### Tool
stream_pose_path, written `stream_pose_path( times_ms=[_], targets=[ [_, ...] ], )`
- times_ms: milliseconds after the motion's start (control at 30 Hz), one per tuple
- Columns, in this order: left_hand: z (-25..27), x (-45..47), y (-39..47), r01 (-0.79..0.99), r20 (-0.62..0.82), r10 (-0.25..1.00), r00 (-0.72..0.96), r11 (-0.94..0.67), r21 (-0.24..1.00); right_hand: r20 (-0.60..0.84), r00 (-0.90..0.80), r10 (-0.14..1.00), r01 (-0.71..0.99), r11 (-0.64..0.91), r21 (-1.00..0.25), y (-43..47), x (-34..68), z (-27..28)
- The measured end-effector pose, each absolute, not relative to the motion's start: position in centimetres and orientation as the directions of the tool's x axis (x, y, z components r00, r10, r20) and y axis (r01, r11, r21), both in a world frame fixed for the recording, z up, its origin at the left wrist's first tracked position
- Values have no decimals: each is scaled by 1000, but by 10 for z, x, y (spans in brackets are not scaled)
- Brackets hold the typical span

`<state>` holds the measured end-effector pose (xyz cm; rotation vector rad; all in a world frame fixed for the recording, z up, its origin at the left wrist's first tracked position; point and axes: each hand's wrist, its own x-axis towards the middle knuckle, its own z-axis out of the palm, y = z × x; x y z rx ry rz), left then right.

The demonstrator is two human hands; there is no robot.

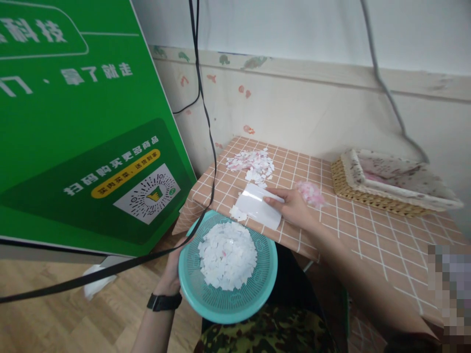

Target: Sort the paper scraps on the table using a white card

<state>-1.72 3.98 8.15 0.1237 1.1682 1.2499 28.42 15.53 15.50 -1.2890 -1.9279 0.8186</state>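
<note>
My left hand [174,267] grips the left rim of a teal plastic colander [228,314], its fingers partly hidden behind the rim. Inside the colander lies a heap of white paper scraps [228,257] with a little pink among them. The colander is held below the table's front edge. In my right hand [290,205] is a glossy white card [259,208], thumb on top, tilted low over the tabletop. A few loose scraps [238,214] lie by the card's left edge. Behind the card spreads a pile of white and pink scraps [252,163].
A tablecloth with a white grid covers the table [368,235]. Pink shreds [311,193] lie beyond my right hand. A cloth-lined wicker basket [375,201] stands at the right by the wall. A black strap [210,132] hangs across the view, near a green panel [73,122].
</note>
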Motion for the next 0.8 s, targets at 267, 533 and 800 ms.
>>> stream_pose_path(
  times_ms=[267, 533, 800],
  targets=[
    [83, -16, 39, -679, -633, 765, -113, 406, 612, 211, -163, 964, 537, 266, -801, 159, 288, 148],
    [83, -15, 40, -687, -650, 753, -99, 421, 592, 216, -217, 952, 556, 303, -774, 154, 278, 155],
    [80, -16, 39, -684, -650, 758, -56, 445, 578, 112, -401, 909, 464, 307, -831, 150, 280, 157]
  ],
)
